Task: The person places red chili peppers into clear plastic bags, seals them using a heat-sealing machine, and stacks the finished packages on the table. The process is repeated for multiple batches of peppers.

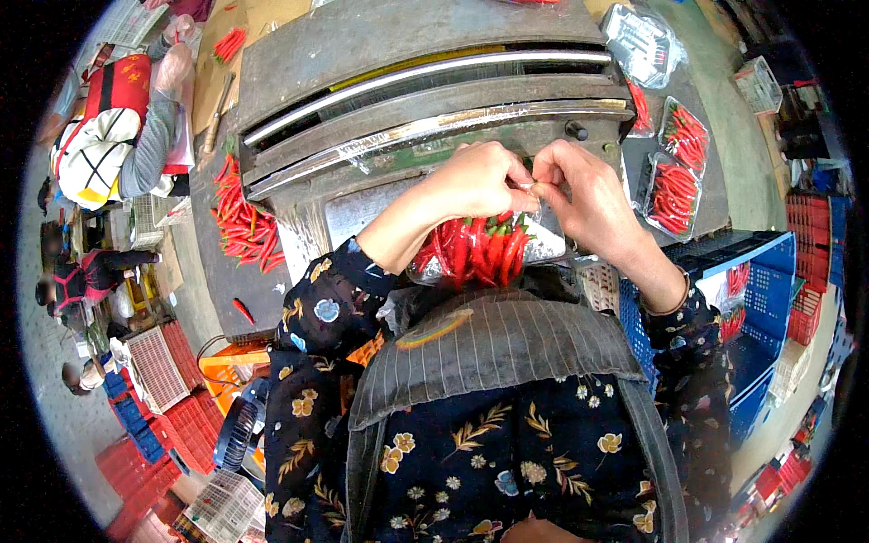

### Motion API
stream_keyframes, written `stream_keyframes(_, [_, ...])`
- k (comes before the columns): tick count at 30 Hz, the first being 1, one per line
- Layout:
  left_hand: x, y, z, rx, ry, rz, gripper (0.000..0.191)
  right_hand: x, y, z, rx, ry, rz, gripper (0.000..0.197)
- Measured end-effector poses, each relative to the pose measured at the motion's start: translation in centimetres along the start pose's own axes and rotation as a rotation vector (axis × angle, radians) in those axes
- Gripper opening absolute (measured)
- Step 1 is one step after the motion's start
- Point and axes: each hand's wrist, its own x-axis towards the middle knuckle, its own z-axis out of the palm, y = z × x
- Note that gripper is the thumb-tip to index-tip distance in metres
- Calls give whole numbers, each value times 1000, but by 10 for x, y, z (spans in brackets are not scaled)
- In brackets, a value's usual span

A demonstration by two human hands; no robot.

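A clear plastic pack of red chilies (475,251) lies in front of my body, at the near edge of a film wrapping machine (421,88). Above the far end of the pack, my left hand (485,180) and my right hand (580,190) meet fingertip to fingertip. Thumbs and forefingers of both are pinched on something small and thin, which looks like a bit of clear film or a chili stem; the fingers hide most of it. Part of a light metal plate (550,237) shows beside the pack.
Loose red chilies (248,227) lie left of the machine. On the right are wrapped chili packs (673,197), stacked clear trays (641,44) and a blue crate (764,298) holding packs. A co-worker (115,129) is at the upper left. An orange crate (231,370) and a fan (237,427) stand lower left.
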Motion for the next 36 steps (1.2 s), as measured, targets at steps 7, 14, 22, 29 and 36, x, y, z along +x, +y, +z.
stream_keyframes(7, [-5,5,-4,-124,-56,-31,22,-4,15,8,-226,187,-181,20])
stream_keyframes(14, [-9,7,-5,-125,-90,15,22,9,28,-26,92,-39,24,9])
stream_keyframes(22, [-8,-5,-16,-113,-57,140,25,10,25,-18,774,-19,310,27])
stream_keyframes(29, [-11,3,-18,-290,104,-124,11,4,17,13,519,-112,340,36])
stream_keyframes(36, [-62,9,-24,-42,409,-221,25,7,25,25,611,-223,375,23])
